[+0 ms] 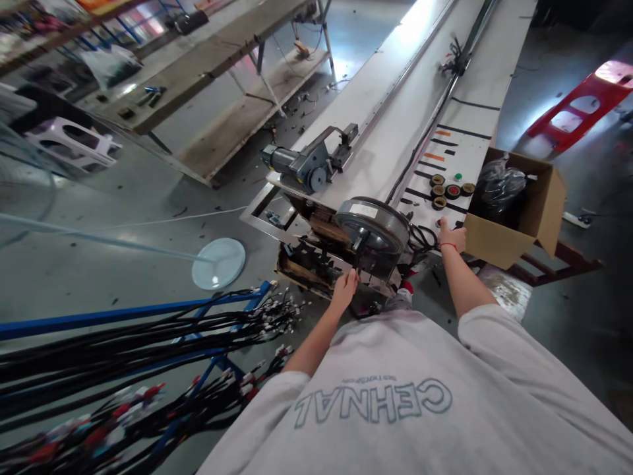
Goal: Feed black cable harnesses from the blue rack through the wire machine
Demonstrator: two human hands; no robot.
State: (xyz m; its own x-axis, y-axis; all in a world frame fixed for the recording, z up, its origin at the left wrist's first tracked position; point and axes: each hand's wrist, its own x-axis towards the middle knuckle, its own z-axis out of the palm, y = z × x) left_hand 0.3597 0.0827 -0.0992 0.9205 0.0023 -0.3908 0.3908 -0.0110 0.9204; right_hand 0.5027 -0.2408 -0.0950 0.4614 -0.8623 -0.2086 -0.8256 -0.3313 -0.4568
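My left hand (pixel 345 288) is closed at the lower end of a dark strip or cable, just below a round grey wheel-like drum (pixel 373 224) at the bench end. My right hand (pixel 452 236) is at the bench's right edge, beside the cardboard box, its fingers near a small red item (pixel 439 223); whether it grips that item is unclear. Black-handled scissors (pixel 423 237) lie between the hands. Rolls of tape (pixel 438 191) sit on the white bench (pixel 395 112) above my right hand, with black and orange strips beside them.
A grey motor device (pixel 301 165) is mounted on the bench's left side. An open cardboard box (pixel 504 237) with a dark plastic bag stands at the right. Black cable bundles (pixel 148 343) hang on a blue rack at the lower left. A red stool (pixel 581 109) stands farther right.
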